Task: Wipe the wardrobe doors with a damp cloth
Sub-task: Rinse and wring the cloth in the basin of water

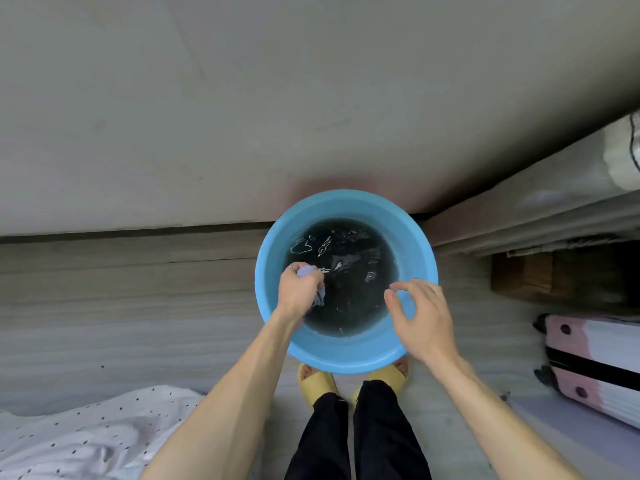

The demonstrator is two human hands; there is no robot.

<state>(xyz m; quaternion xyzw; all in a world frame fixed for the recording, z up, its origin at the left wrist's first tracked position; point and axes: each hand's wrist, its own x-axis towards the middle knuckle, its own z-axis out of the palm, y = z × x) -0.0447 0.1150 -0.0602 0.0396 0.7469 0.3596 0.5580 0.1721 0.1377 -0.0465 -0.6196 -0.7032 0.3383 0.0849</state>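
A round blue basin (346,204) of dark water stands on the floor against the pale wardrobe door (242,109). My left hand (298,289) is fisted over the basin's left side, squeezing a bluish-grey cloth (306,271) that pokes out above and below the fist. My right hand (420,317) hovers over the basin's right rim with its fingers spread and curled, holding nothing. The water's surface ripples with glints.
My feet in yellow slippers (317,381) stand just behind the basin. White dotted bedding (79,441) lies at the lower left. A pink suitcase (595,362) and a brown box (523,275) sit at the right, under an open wardrobe section.
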